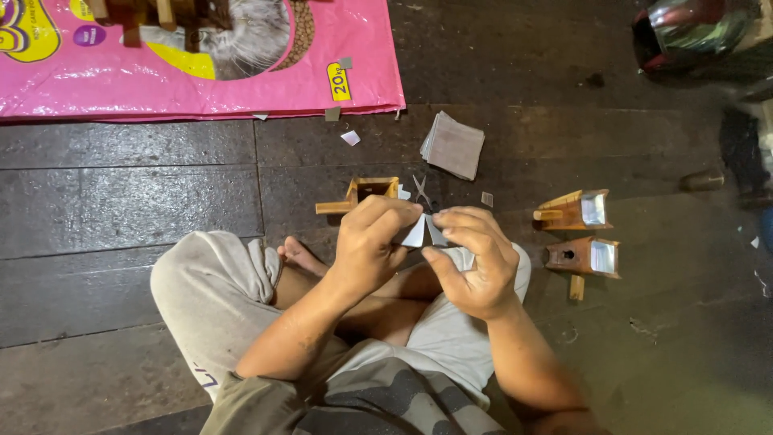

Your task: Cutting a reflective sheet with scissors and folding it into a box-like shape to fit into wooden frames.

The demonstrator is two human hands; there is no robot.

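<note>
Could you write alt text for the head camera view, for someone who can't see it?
Seated cross-legged on a dark floor, a person folds a small grey paper piece between left hand and right hand; small wooden boxes and a pink sack lie nearby.

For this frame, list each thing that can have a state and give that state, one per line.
Left hand: pinching the folded paper.
Right hand: pinching the same paper.
Folded paper: creased, held above the lap.
Scissors: lying on the floor, blades apart.
Paper stack: lying loose on the floor.
Two wooden pieces at right: lined with paper, on their sides.
Wooden piece behind the hands: unlined, on the floor.
</note>
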